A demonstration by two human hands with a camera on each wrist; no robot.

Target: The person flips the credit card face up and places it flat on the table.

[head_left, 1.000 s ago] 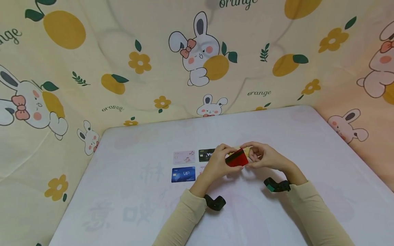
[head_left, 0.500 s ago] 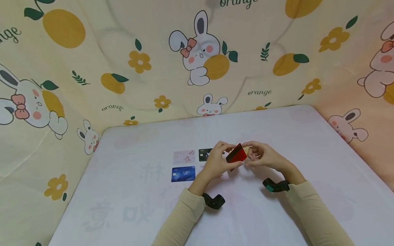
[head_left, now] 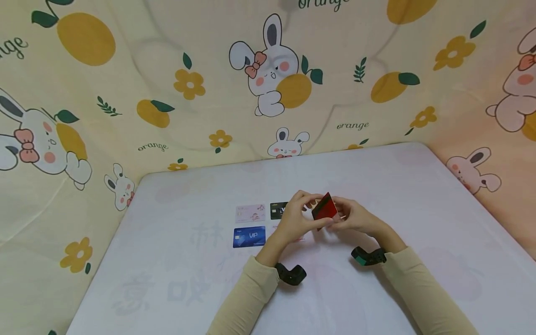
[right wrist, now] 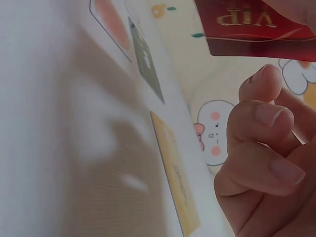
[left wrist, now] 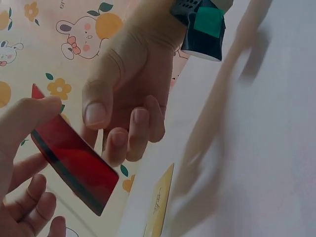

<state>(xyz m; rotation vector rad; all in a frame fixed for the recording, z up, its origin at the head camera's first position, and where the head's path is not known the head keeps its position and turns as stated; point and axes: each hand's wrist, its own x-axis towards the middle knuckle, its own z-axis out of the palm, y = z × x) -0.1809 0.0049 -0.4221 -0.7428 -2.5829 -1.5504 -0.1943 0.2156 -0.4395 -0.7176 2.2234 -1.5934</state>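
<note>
My left hand (head_left: pixel 295 218) pinches a red VIP card (head_left: pixel 325 208) between thumb and fingers, holding it tilted above the table. The card's dark-striped side shows in the left wrist view, where the card (left wrist: pixel 74 155) slants downward. Gold "VIP" lettering appears upside down on the card (right wrist: pixel 247 22) in the right wrist view. Close at the card's right side is my right hand (head_left: pixel 356 217); its fingers are loosely curled and its thumb (left wrist: pixel 96 111) stands just off the card's edge. Beneath the hands lies a yellow card (left wrist: pixel 160 202) on the table.
On the white table (head_left: pixel 167 260) lie a pale pink card (head_left: pixel 250 214), a black card (head_left: pixel 278 211) and a blue VIP card (head_left: pixel 249 237). Another pinkish card (head_left: pixel 275 228) is mostly hidden by my left hand. A patterned cloth (head_left: pixel 201 56) hangs behind.
The red card has been tilted more upright in my left hand. My right hand has shifted left toward it, and the yellow card is now hidden in the head view.
</note>
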